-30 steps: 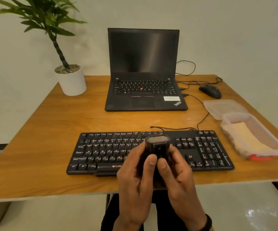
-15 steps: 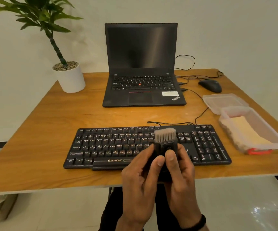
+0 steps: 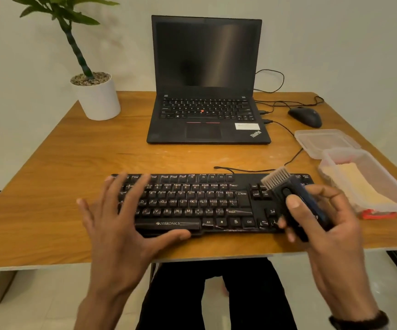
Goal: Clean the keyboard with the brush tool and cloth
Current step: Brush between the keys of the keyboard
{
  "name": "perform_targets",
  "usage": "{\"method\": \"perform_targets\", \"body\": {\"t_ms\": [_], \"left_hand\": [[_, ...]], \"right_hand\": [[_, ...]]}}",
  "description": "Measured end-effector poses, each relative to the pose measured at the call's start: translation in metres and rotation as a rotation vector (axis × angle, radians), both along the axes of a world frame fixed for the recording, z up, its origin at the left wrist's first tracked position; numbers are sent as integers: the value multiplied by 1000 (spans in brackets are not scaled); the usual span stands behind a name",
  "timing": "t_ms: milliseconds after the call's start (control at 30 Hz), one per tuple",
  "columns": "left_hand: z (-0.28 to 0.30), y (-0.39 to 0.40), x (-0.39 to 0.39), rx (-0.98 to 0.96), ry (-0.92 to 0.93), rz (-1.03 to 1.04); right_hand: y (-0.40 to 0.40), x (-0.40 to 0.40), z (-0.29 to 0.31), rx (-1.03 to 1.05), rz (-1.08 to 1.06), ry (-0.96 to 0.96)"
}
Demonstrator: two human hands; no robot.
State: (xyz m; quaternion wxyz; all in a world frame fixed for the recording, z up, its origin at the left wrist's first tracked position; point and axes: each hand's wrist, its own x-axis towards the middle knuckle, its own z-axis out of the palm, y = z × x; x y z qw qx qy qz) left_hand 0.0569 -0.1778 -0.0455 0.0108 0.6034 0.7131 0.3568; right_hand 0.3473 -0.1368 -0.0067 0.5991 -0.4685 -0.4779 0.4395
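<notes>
We have the brush tool (image 3: 295,198) in the right hand (image 3: 323,225): fingers curled round the dark body, thumb on the round button, pale bristles pointing up and away to the left, over the nav-key block at the right end of the keyboard (image 3: 207,203). Bristles look clear of the keys, not yet in contact, tho the angle makes that hard to confirm.

Left hand (image 3: 121,222) is spread wide, fingers straight, holding nothing. It sits over the left part of the kbd, thumb at the front edge near the space bar. Whether the palm actually presses down we can't tell.

Kbd lies flat near the front edge of the wooden table (image 3: 73,167), cable running back toward the laptop (image 3: 207,91). Cloth (image 3: 357,184) sits in the clear tub (image 3: 383,172) at the right, untouched; the lid (image 3: 323,141) lies just behind it.

Step in hand, our read: start of brushing pass.

Notes for doing it well:
- Left hand should bear on the kbd frame so it doesn't slide toward the table edge.
- Tip the tool so bristles point down into the key gaps; at present they face up.
- Work row by row in one direction, right to left prob., light pressure so keys don't pop.
- Flick debris toward the back of the table, not into our lap.
- Mind the tub just beside the right hand on the backswing.
- Cloth comes after brushing.
</notes>
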Motion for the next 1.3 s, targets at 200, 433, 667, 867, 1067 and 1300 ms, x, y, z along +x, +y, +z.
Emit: {"method": "perform_targets", "body": {"t_ms": [200, 433, 667, 867, 1067, 1300], "left_hand": [[2, -4, -25, -122, 48, 20], [9, 2, 54, 67, 225, -248], [-2, 37, 143, 52, 220, -462], [-8, 43, 136, 52, 193, -393], [-6, 47, 120, 42, 158, -401], [-3, 48, 110, 3, 154, -388]], "right_hand": [[13, 23, 24, 65, -35, -333], [44, 56, 47, 141, -293, -531], [78, 87, 47, 122, -265, -714], [96, 88, 34, 197, -269, -782], [109, 77, 32, 238, -283, -796], [109, 71, 41, 255, -277, -820]]}}
